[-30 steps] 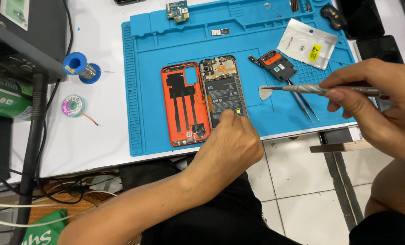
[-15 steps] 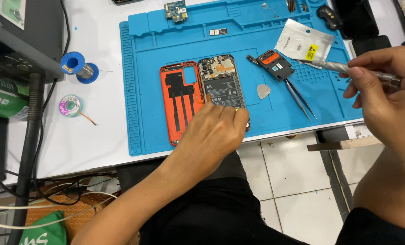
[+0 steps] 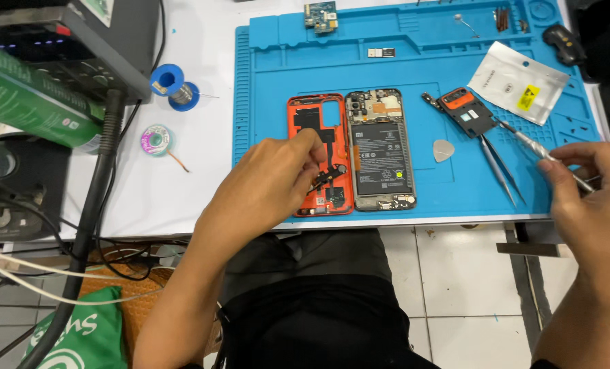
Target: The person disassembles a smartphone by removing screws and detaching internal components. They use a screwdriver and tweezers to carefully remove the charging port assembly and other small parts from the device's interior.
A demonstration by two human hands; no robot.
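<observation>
Pinching a small black flex part [image 3: 327, 176] over the orange phone back cover [image 3: 316, 123], the left hand [image 3: 271, 188] is working while the right hand [image 3: 595, 198] is gripping a slim metal screwdriver [image 3: 538, 152] clear of the opened phone body [image 3: 380, 150] on the blue mat [image 3: 414, 61].

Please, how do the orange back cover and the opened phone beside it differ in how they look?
The orange back cover is mostly orange with black strips, while the opened phone shows a dark battery and small circuit parts. The left hand rests over the cover and pinches a small black part above it; no hand touches the phone. The right hand holds a metal tool away from both. Both lie flat, side by side, on the blue mat.
</observation>
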